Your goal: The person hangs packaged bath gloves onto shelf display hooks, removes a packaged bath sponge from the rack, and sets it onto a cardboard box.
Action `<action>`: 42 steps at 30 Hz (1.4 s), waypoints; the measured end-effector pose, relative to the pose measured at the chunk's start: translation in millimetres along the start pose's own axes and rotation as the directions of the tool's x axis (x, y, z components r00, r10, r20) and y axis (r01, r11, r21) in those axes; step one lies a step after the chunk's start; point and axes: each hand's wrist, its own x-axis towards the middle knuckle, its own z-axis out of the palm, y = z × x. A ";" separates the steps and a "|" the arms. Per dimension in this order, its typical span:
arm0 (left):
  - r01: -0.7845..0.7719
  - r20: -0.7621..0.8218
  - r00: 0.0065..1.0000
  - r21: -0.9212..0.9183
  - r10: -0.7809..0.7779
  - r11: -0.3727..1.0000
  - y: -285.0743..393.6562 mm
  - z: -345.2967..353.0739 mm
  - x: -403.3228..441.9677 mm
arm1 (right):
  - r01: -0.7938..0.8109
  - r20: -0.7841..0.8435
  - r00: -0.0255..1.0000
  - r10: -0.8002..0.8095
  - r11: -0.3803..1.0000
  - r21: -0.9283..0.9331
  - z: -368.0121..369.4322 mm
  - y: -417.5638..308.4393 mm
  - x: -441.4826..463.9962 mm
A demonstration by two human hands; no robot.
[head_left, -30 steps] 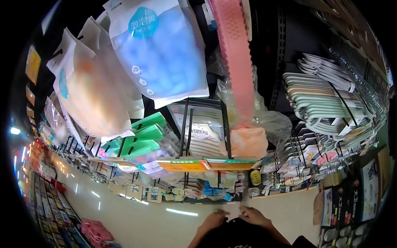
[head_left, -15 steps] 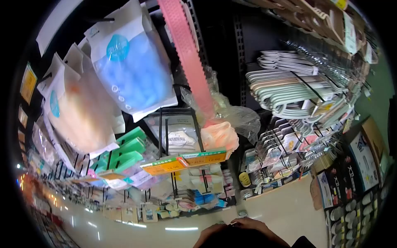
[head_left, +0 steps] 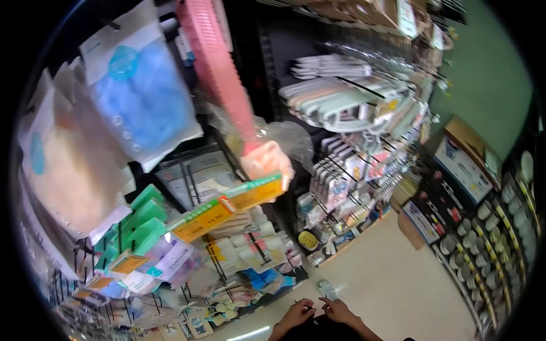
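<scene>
Low in the view, my left hand and my right hand are held close together in front of dark clothing. The fingers of both are curled inward, the fingertips nearly meeting. Whether anything small is between them, I cannot make out. Just beyond them on the pale floor shows a light grey shoe. Neither hand touches the shelves. Ahead hang a white packet with blue contents, a long pink strip and a peach bath puff.
Orange price tags stick out above green packets on hooks. Clothes hangers hang at the centre right. Boxes stand on the floor against a green wall, beside a rack of shoes.
The view has turned right and tilted, so the shelves shift left and more floor and shoe rack show. My hands are now more fully visible and slightly apart.
</scene>
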 end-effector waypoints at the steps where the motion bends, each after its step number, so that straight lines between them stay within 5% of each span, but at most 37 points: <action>1: 0.067 0.089 0.994 -0.081 -0.060 0.994 13.9 1.4 -2.2 | 0.042 -0.075 0.996 -0.040 0.999 0.023 5.9 6.0 -10.3; 3: -0.067 0.204 0.972 -0.251 0.120 0.966 27.3 9.7 -2.2 | 0.139 -0.225 0.967 -0.121 0.988 0.067 10.5 0.6 -35.4; 6: -0.045 0.398 0.874 -0.502 0.277 0.864 46.1 30.1 1.4 | -0.023 -0.267 0.962 0.057 0.991 0.131 25.2 7.0 -69.9; 7: -0.062 0.445 0.853 -0.433 0.273 0.899 59.4 33.1 3.2 | 0.103 -0.395 0.917 -0.050 0.988 0.113 29.5 7.7 -76.4; 11: -0.197 0.519 0.803 -0.232 0.293 0.953 117.0 41.1 -2.8 | 0.124 -0.495 0.869 0.012 0.963 0.241 28.5 8.7 -94.2; 18: -0.336 0.320 0.872 -0.156 0.370 0.929 132.2 78.7 -14.7 | 0.250 -0.688 0.726 -0.020 0.939 0.237 -15.0 -17.6 -121.8; 22: -0.262 0.274 0.903 -0.262 0.332 0.929 126.5 121.5 -24.1 | 0.149 -0.681 0.703 0.205 0.894 0.423 -18.6 -1.7 -167.2; 26: -0.189 0.395 0.894 -0.095 0.212 0.977 125.8 162.4 -33.1 | 0.029 -0.659 0.649 0.380 0.854 0.520 -18.7 6.0 -230.8; 28: -0.305 0.435 0.863 0.045 0.256 0.951 136.8 184.1 -37.0 | 0.069 -0.671 0.621 0.405 0.824 0.562 -20.7 11.6 -259.5; 42: -0.434 0.675 0.706 0.172 0.215 0.885 184.6 333.3 -67.5 | 0.193 -0.799 0.388 0.460 0.807 0.559 -11.6 44.1 -397.2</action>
